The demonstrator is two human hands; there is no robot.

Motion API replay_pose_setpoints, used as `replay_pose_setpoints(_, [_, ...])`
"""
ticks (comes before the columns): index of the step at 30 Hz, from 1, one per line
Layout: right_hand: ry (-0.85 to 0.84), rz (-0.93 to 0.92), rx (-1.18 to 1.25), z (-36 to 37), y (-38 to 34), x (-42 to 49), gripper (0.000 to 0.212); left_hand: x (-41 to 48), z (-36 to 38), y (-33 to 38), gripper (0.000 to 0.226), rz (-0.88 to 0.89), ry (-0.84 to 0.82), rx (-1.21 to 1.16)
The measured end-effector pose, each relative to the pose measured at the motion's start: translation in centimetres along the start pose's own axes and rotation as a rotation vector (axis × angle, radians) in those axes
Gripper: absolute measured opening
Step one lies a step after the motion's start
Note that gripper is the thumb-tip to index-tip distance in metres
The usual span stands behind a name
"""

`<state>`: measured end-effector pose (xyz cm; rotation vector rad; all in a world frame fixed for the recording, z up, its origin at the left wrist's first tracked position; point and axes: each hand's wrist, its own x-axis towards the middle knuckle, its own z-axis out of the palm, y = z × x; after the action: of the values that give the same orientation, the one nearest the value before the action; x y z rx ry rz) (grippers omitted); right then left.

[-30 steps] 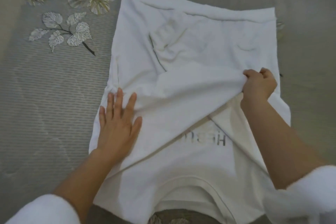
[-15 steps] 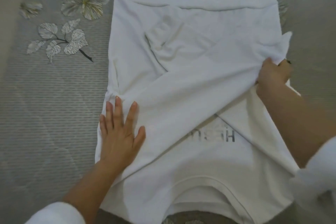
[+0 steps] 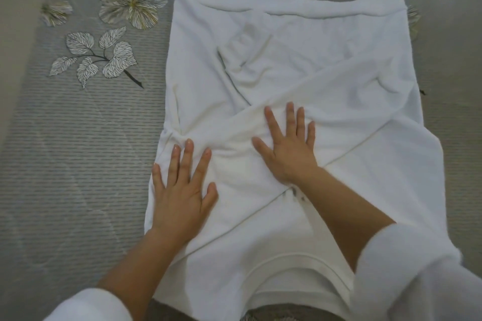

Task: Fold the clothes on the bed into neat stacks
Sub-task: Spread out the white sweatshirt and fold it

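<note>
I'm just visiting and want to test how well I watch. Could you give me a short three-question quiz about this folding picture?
1. True or false: the right hand is gripping a bunch of cloth.
2. Where does the left hand lie? A) on the bedspread beside the garment; B) flat on the white sweatshirt near its left edge; C) lifted in the air.
3. Fill in: the sweatshirt's neckline lies at the edge ____ the person.

Key: 1 false, it lies flat with fingers spread. 2 B. 3 nearest.
</note>
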<state>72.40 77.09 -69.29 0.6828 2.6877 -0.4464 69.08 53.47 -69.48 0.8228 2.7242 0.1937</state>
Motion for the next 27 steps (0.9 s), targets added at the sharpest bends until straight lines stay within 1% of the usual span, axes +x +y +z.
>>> replay_pose_setpoints(2, [0.007, -0.011, -0.026, -0.3, 0.4, 0.6, 0.071, 0.0, -0.1, 0.1, 0.066, -0.007, -0.01, 0.006])
replay_pose_setpoints(5, [0.068, -0.042, -0.076, -0.6, 1.7, -0.8, 0.07, -0.3, -0.4, 0.6, 0.065, -0.041, -0.009, -0.009])
replay_pose_setpoints(8, [0.006, -0.072, -0.119, 0.0, 3.7, -5.3, 0.067, -2.0, -0.4, 1.2, 0.065, -0.057, -0.024, -0.033])
replay_pose_setpoints(11, [-0.062, -0.141, -0.084, 0.0, 6.2, -10.2, 0.066, -5.7, 0.0, 1.9, 0.066, 0.081, -0.103, -0.06])
replay_pose_setpoints(14, [-0.072, -0.239, -0.027, -0.7, 9.0, -15.7, 0.066, -10.6, 0.3, 2.7, 0.068, 0.259, -0.203, -0.03])
replay_pose_setpoints(16, [-0.151, -0.288, -0.061, -0.9, 11.5, -19.6, 0.068, -13.4, 0.2, 3.2, 0.071, 0.372, -0.268, -0.005])
replay_pose_setpoints(18, [-0.257, -0.325, -0.138, -0.7, 14.2, -23.3, 0.072, -15.2, -0.2, 3.2, 0.077, 0.439, -0.293, -0.008])
replay_pose_setpoints(21, [-0.315, -0.343, -0.214, -0.2, 17.3, -27.0, 0.083, -15.9, -1.2, 2.9, 0.092, 0.483, -0.336, 0.047])
replay_pose_setpoints(23, [-0.298, -0.347, -0.222, 0.1, 18.3, -27.7, 0.092, -15.4, -1.6, 3.4, 0.099, 0.495, -0.357, 0.162])
replay_pose_setpoints(25, [-0.235, -0.332, -0.241, 0.1, 18.5, -26.9, 0.092, -14.9, -1.7, 4.3, 0.095, 0.469, -0.303, 0.276])
replay_pose_setpoints(27, [-0.183, -0.305, -0.253, 0.1, 18.3, -25.7, 0.088, -14.6, -1.5, 4.8, 0.091, 0.448, -0.234, 0.347])
